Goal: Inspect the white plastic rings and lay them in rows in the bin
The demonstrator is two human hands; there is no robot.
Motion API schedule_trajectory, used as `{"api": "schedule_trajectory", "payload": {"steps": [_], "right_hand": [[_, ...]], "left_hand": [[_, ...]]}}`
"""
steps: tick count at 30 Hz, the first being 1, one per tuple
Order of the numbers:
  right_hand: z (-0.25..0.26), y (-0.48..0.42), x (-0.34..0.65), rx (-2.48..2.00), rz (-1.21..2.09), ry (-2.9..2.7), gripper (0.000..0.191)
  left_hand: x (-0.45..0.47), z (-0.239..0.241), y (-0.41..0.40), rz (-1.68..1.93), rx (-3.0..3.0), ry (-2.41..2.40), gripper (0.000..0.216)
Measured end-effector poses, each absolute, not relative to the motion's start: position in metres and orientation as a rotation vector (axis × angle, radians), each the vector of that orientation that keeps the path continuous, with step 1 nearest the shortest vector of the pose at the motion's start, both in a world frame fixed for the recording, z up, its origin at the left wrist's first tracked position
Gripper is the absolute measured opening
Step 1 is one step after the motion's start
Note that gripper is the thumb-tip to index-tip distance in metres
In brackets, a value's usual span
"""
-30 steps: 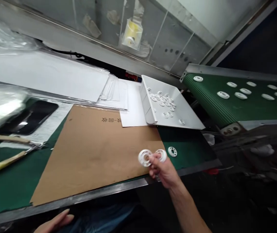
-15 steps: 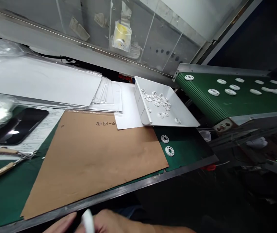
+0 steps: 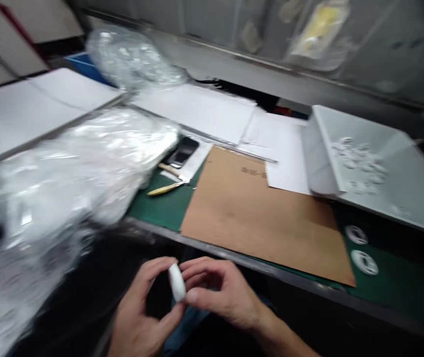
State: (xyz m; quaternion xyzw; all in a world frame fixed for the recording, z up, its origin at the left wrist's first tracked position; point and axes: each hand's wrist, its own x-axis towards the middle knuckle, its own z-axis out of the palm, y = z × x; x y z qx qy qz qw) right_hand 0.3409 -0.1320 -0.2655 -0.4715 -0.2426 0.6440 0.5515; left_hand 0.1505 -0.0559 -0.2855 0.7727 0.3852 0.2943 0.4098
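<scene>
A small white plastic ring is seen edge-on between my two hands, below the table's front edge. My left hand grips it from the left, thumb beneath and fingers at the top. From the other side, the curled fingers and thumb of my right hand pinch it too. A sheet of brown cardboard lies on the green table beyond my hands. Two more white rings rest on the green surface at its right. Motion blur hides the held ring's detail.
A white tray with several white rings stands at the right. Yellow-handled nippers and a phone lie left of the cardboard. Clear plastic bags spread over the left side. White sheets are stacked at the back.
The view has swung left, bringing the plastic bags into sight and taking the green conveyor out. Both hands, with the ring between them, now show more fully.
</scene>
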Motion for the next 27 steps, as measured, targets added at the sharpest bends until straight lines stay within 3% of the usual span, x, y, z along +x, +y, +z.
{"api": "schedule_trajectory", "payload": {"steps": [5, 10, 27], "right_hand": [[-0.264, -0.133, 0.336, -1.153, 1.579, -0.658, 0.024], [-0.261, -0.135, 0.329, -1.179, 1.608, -0.620, 0.033], [-0.277, -0.132, 0.332, -0.942, 1.820, -0.367, 0.033]], "left_hand": [[0.152, -0.270, -0.063, 0.782, 1.975, 0.994, 0.047], [0.147, -0.271, -0.069, 0.810, 1.973, 1.005, 0.046], [0.147, -0.265, -0.071, 0.821, 1.970, 0.795, 0.060]]}}
